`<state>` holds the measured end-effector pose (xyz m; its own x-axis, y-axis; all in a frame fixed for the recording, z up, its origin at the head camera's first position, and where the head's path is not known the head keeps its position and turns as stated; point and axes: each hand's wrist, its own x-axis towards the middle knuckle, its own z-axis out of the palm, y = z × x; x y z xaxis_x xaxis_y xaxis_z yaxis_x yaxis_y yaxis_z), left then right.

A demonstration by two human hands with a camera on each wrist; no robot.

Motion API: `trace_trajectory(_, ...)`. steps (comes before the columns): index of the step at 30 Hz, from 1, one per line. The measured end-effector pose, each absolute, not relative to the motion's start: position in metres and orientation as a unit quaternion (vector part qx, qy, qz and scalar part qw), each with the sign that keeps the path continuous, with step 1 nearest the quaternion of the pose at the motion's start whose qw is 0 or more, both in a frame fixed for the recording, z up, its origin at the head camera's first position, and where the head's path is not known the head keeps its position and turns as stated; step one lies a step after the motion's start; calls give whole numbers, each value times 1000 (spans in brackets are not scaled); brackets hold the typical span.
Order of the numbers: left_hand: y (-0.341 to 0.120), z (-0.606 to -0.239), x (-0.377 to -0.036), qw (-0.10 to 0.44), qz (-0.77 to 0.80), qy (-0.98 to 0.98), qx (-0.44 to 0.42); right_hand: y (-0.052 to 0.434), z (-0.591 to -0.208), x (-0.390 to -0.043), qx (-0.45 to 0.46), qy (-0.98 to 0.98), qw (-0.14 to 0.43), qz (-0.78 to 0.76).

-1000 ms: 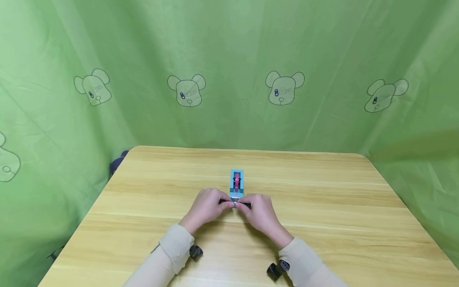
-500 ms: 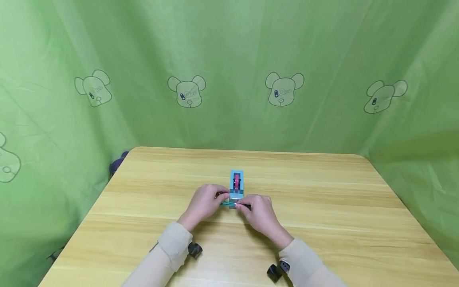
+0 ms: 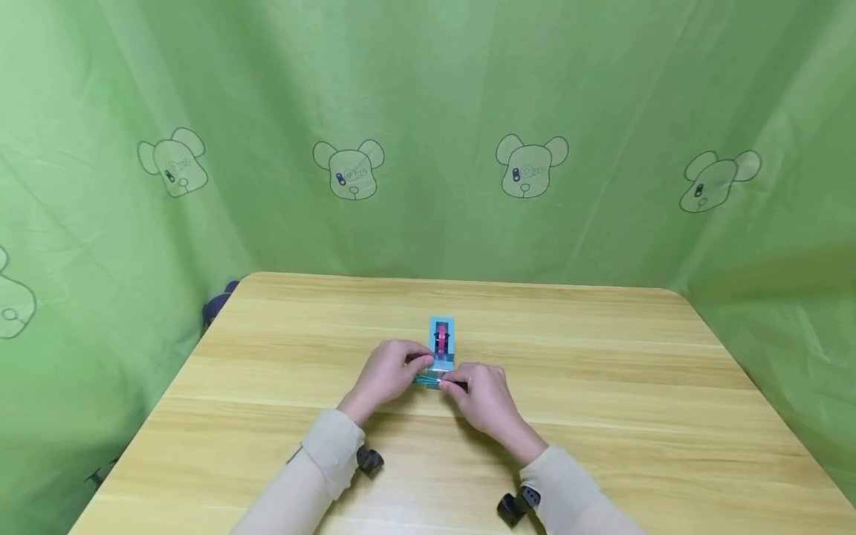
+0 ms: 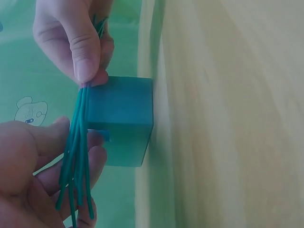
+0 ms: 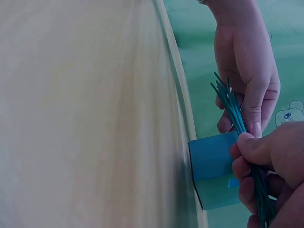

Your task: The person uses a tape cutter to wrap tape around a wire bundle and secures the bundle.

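One bundle of thin green flexible strands (image 4: 81,114) lies crosswise over the near end of a light-blue box-shaped dispenser (image 3: 441,364) with a pink roll (image 3: 441,338). Right hand (image 3: 491,401) pinches the bundle. Left hand (image 3: 384,375) beside the dispenser, fingers bent; I cannot tell whether they grip anything. Dispenser on a pale wood-grain surface (image 3: 602,371), midway between side edges.

The bench (image 3: 602,357), pale wood with grain running side to side and rounded far corners, carries a blue tape dispenser (image 3: 442,365) standing roughly midway between its sides, a pink roll (image 3: 441,339) upright inside it.
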<state>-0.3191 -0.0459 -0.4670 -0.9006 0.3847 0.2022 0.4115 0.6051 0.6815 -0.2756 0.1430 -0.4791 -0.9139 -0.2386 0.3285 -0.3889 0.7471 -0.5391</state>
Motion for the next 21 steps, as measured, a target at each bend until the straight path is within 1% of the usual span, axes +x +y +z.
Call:
trace_trajectory(14,-49,-472,-324,-9,-430,-872,-233,144,-481,-278,177,-926,112,313)
trace_trajectory(21,-48,-475,-326,-7,-425,-875,-232,145,-481,-280,181,-927,105,311)
